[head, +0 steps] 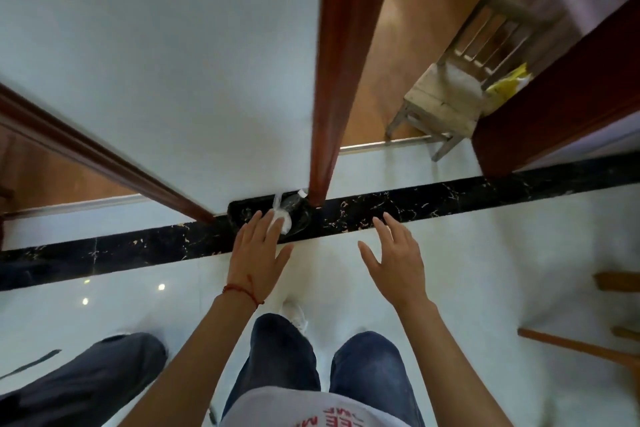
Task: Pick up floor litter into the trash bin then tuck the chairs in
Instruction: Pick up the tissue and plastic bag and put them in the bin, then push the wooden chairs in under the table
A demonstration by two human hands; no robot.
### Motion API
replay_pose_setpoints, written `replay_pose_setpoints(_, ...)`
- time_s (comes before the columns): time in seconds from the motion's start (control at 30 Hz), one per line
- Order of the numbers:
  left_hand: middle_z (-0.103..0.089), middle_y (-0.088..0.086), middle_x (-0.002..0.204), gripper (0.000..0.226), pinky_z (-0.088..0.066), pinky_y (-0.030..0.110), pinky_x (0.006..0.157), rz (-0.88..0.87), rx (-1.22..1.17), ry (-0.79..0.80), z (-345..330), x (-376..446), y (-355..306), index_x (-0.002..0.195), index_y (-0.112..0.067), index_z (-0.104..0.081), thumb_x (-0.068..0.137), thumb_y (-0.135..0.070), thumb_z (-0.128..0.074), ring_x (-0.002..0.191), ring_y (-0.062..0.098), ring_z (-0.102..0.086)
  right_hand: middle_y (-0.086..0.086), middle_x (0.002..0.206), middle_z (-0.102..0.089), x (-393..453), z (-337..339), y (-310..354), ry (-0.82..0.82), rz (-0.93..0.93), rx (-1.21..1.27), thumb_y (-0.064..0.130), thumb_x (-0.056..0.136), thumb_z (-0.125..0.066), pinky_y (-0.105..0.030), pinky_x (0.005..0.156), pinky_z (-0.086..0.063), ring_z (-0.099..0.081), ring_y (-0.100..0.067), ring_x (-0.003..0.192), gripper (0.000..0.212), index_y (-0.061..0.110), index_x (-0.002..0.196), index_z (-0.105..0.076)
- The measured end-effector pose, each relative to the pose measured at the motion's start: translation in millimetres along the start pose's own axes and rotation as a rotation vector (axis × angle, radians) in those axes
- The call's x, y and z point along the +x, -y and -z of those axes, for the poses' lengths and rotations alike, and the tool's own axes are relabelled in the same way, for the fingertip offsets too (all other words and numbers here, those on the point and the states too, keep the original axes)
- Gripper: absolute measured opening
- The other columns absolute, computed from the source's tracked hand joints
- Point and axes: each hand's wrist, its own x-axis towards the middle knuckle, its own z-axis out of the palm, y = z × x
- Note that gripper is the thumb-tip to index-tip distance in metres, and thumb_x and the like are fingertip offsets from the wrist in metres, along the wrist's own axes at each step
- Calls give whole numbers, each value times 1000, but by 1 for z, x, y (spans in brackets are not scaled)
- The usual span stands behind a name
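left hand (258,255) fingertips over white litter (282,218) on floor.

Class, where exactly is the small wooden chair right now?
In the head view, the small wooden chair stands at upper right, on the brown floor past the doorway, between the two reddish door frame posts, with a yellow bag beside it.

One head-worn wide-angle view only. It looked steeply down along the wearer's body at the tiled floor (467,270), facing a white wall (173,62) between two doorways. Both outstretched forearms filled the near foreground; straight edges bowed toward the frame borders.
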Motion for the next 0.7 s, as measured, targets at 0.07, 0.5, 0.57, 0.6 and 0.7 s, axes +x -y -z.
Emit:
replay_pose_setpoints(0.07,-58,20,124,57,-40,51,94,-43,7,4,-2,0,-20,119,-3,-57,86,-42,-33,118,40,-51,-16,128,-57,-13,10,-13,-19,-53,21,44,85,-50,-44,93,-45,-55,-33,118,52,9,123,-56)
replay_pose_setpoints(0.5,-63,19,116,71,-46,53,91,-387,63,118,-29,-30,-209,113,-1,-61,95,-50,-13,111,38,-57,-17,121,-62,-139,85,-153,-194,-372,40,45,86,-45,-44,91,-47,-59,-33,112,53,6,118,-59)
replay_pose_setpoints(0.57,-63,19,117,70,-46,54,91,-459,78,144,-36,-37,-243,114,-1,-61,95,-50,-14,111,38,-57,-17,125,-59,-164,96,-175,-217,-440,50,49,86,-36,-43,94,-44,-56,-33,116,59,6,121,-57)
replay_pose_setpoints(0.6,-63,19,117,70,-46,54,91,-497,92,155,-39,-41,-259,115,-2,-61,95,-50,-14,111,38,-56,-17,127,-57,-177,102,-186,-229,-479,60,50,85,-33,-43,97,-42,-53,-33,119,62,6,123,-56)
replay_pose_setpoints(0.7,-62,18,118,72,-47,53,90,-608,146,186,-49,-53,-304,114,-3,-61,94,-52,-12,111,38,-57,-16,132,-54,-215,118,-212,-282,-594,80,53,85,-30,-42,101,-38,-49,-33,123,67,7,126,-54)
